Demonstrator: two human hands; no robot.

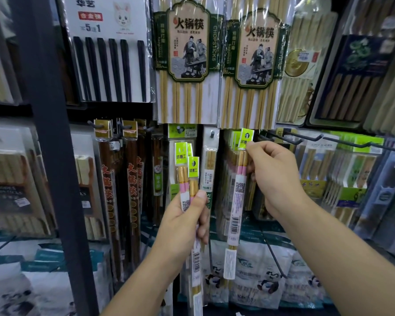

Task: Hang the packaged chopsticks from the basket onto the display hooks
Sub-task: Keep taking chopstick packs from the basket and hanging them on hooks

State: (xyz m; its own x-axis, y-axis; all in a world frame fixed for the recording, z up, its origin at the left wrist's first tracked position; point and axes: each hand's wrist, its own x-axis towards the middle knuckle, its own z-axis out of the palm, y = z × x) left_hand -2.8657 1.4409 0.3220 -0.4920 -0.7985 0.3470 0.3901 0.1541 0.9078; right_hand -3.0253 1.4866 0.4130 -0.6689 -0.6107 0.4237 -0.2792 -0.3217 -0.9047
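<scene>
My left hand grips a small bundle of chopstick packs with bright green header cards and pink bands, held upright in front of the lower display row. My right hand pinches a single chopstick pack just below its green header card, lifted to the level of a display hook. That hook carries several matching green-headed packs directly behind it; the hook's tip is hidden by the card. The basket is out of view.
Large hot-pot chopstick packs hang overhead. Brown chopstick packs hang to the left beside a dark upright post. Bare black hooks jut out to the right. Panda-printed bags fill the shelf below.
</scene>
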